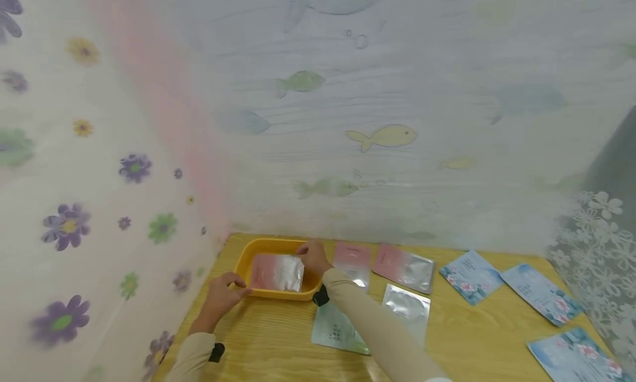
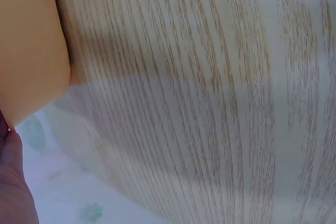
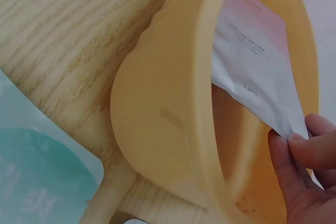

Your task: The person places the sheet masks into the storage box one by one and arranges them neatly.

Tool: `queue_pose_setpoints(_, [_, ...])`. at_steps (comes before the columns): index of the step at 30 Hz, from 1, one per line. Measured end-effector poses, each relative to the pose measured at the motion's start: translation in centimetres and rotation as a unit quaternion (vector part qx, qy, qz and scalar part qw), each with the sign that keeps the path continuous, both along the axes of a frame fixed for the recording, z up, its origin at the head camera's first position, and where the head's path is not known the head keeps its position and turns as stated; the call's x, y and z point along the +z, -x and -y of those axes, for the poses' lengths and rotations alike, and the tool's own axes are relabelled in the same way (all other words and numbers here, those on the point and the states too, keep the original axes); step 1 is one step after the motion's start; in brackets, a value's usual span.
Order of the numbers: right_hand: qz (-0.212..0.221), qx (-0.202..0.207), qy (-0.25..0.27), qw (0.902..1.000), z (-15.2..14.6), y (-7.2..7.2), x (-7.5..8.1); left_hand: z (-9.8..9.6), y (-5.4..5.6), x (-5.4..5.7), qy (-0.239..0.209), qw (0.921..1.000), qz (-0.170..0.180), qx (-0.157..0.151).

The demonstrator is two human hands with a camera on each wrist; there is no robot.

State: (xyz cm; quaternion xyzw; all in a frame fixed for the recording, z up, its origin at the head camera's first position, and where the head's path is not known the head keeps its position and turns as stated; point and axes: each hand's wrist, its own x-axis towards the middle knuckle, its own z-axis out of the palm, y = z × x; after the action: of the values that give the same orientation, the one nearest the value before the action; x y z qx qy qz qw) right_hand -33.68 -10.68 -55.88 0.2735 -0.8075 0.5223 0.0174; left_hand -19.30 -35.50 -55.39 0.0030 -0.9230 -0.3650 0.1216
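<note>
A pink and silver face mask packet (image 1: 277, 271) lies slanted inside a yellow plastic basin (image 1: 283, 295). My right hand (image 1: 315, 258) reaches over the basin's right side and pinches a silver corner of that packet between thumb and fingers. In the right wrist view, "23ml" is printed on the packet (image 3: 252, 51), close to the pinched corner. At the basin's left front, my left hand (image 1: 222, 299) grips the rim with thumb and fingertips. The left wrist view catches only part of this hand (image 2: 16, 182), its thumb against the basin wall (image 2: 31, 40).
Right of the basin lie two more pink and silver packets (image 1: 351, 256) (image 1: 404, 267), a silver packet (image 1: 407, 310) and a pale green packet (image 1: 335, 329), partly under my right forearm. Several blue floral packets (image 1: 472, 277) are farther right. Patterned curtains (image 1: 447, 205) border the wooden table (image 1: 268, 338).
</note>
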Motion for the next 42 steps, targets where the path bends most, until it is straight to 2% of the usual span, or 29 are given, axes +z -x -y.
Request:
queue_pose_setpoints(2, [-0.019,-0.002,-0.003,0.9998,-0.4,0.2,-0.4,-0.4,0.3,0.0,-0.002,1.0000,0.003,-0.005])
queue_pose_setpoints(4, [-0.020,-0.011,-0.006,0.9997,-0.7,0.1,-0.5,-0.7,0.5,-0.1,-0.007,1.0000,-0.002,-0.005])
queue_pose_setpoints(7, [0.004,-0.032,-0.022,0.9992,-1.2,-0.6,0.1,-1.2,0.7,-0.3,-0.014,0.9999,-0.002,-0.003])
queue_pose_setpoints(11, [-0.001,-0.052,-0.057,0.9970,-2.0,-1.3,0.6,-1.7,0.8,-0.7,-0.026,0.9996,0.002,-0.007])
queue_pose_setpoints(17, [-0.005,-0.069,-0.083,0.9941,-2.8,-1.3,1.0,-2.0,0.7,-0.6,-0.030,0.9994,-0.009,-0.017])
queue_pose_setpoints(22, [0.015,-0.053,-0.078,0.9954,-2.9,-1.5,2.1,-1.7,0.6,-0.6,-0.029,0.9994,-0.013,-0.011])
queue_pose_setpoints(27, [0.043,-0.010,-0.079,0.9959,-3.5,-1.8,3.5,-1.2,0.3,-1.0,-0.021,0.9995,-0.021,-0.005])
queue_pose_setpoints(31, [0.097,0.019,-0.085,0.9915,-4.6,-2.0,4.9,-0.7,-0.1,-1.1,-0.020,0.9993,-0.032,0.006])
queue_pose_setpoints(37, [0.175,0.024,-0.060,0.9825,-6.8,-2.2,6.8,-0.4,-0.5,-0.9,-0.012,0.9990,-0.039,0.016])
queue_pose_setpoints(42, [0.189,0.031,-0.044,0.9806,-8.8,-2.5,7.5,-0.4,-0.5,-0.7,-0.020,0.9989,-0.040,0.014])
